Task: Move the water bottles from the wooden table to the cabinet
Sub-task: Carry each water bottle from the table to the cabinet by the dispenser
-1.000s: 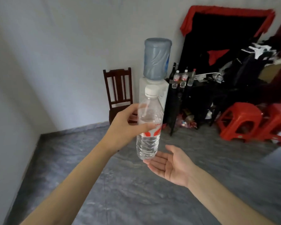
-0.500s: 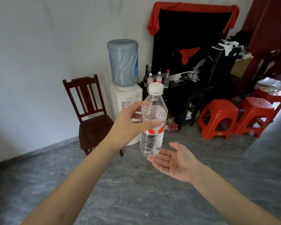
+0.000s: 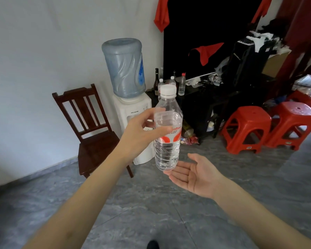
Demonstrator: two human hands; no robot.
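My left hand [image 3: 140, 130] grips a clear water bottle [image 3: 167, 141] with a white cap and a red-and-white label, upright at chest height. My right hand [image 3: 192, 175] lies palm up just under the bottle's base, fingers straight. Whether the fingertips touch the base I cannot tell. Ahead stands a dark cabinet [image 3: 201, 97] bearing several small water bottles [image 3: 182, 84] and a dark glass bottle [image 3: 156, 79].
A white water dispenser [image 3: 131, 112] with a blue jug stands beside the cabinet. A dark wooden chair [image 3: 90, 126] sits to its left by the wall. Two red plastic stools [image 3: 248, 126] stand at the right, with piled clothes and clutter behind. Grey tiled floor lies between.
The view has swung left and come closer to the dispenser and cabinet, so they appear larger and further right. Both hands keep the same pose around the bottle.
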